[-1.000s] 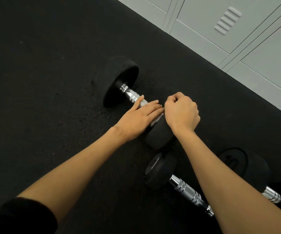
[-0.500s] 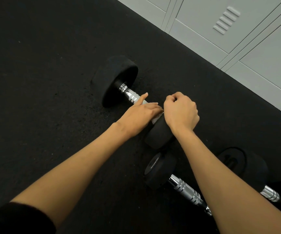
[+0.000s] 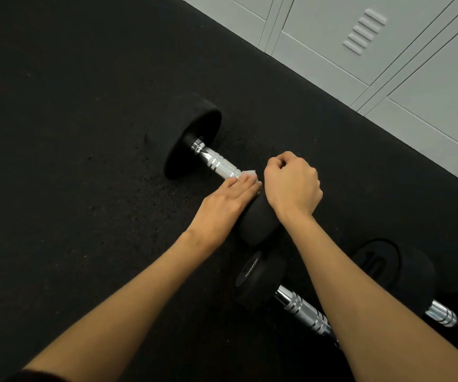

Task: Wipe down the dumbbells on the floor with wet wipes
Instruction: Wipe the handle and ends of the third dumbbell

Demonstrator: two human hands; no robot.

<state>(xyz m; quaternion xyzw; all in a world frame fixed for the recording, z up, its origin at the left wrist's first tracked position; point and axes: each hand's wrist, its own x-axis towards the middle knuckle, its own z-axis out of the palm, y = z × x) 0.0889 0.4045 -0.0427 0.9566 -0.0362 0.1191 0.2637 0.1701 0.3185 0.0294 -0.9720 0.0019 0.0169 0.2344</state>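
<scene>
A black dumbbell [image 3: 194, 136] with a knurled chrome handle [image 3: 219, 165] lies on the floor. My left hand [image 3: 227, 201] lies across the handle's near end, fingers fairly straight, pressing a white wet wipe [image 3: 247, 175] onto it; only a corner of the wipe shows. My right hand [image 3: 291, 184] is curled into a fist and rests on top of the dumbbell's near head [image 3: 258, 224]. I cannot see anything inside the fist.
A second dumbbell [image 3: 258, 279] lies just below my arms, its chrome handle running under my right forearm. A third dumbbell [image 3: 393, 268] lies at the lower right. Grey lockers [image 3: 387, 51] line the floor's upper right edge. Black rubber floor [image 3: 70, 133] stretches to the left.
My left hand has slid along the handle toward the near head, uncovering more chrome; its thumb no longer shows. My right fist has stayed on the near head.
</scene>
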